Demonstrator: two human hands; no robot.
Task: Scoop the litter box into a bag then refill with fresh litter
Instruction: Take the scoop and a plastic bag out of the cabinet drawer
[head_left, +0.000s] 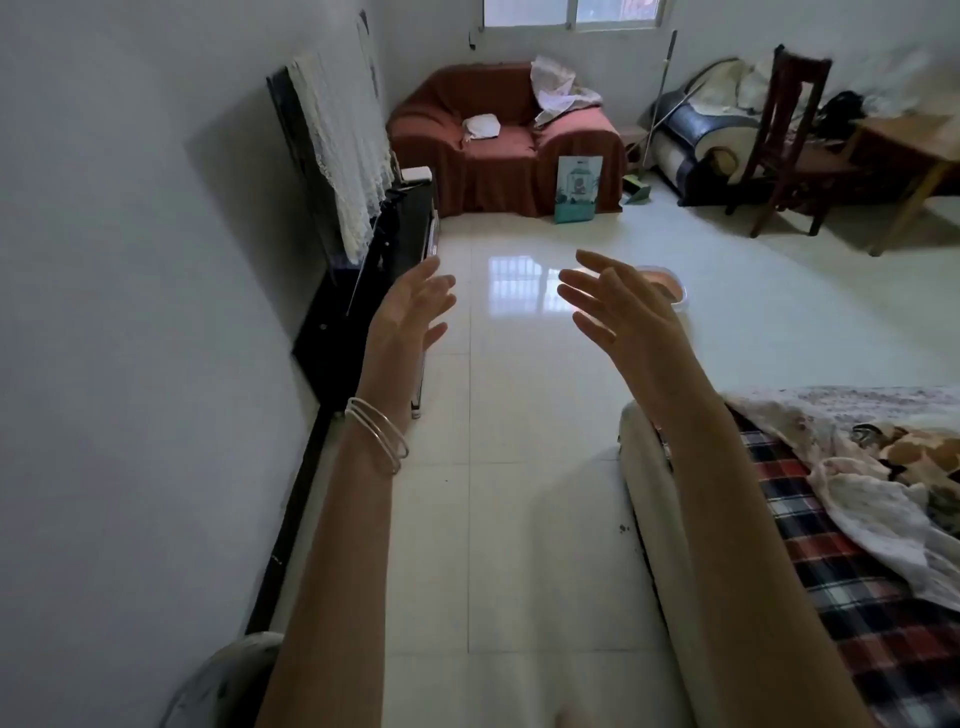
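My left hand (410, 312) and my right hand (618, 306) are raised in front of me, palms facing each other, fingers spread and holding nothing. Bangles ring my left wrist. Behind my right hand a clear tub with pinkish contents (670, 288) sits on the floor, mostly hidden by my fingers; it looks like the litter box. A teal and white bag (577, 189) leans upright against the red armchair far ahead, apart from both hands.
A red-covered armchair (498, 145) stands under the window. A black TV stand (379, 291) with a lace-draped screen lines the left wall. A sofa with a plaid blanket (810, 519) is at my right. A wooden chair (789, 145), table, broom and green dustpan (638, 189) stand at the back right.
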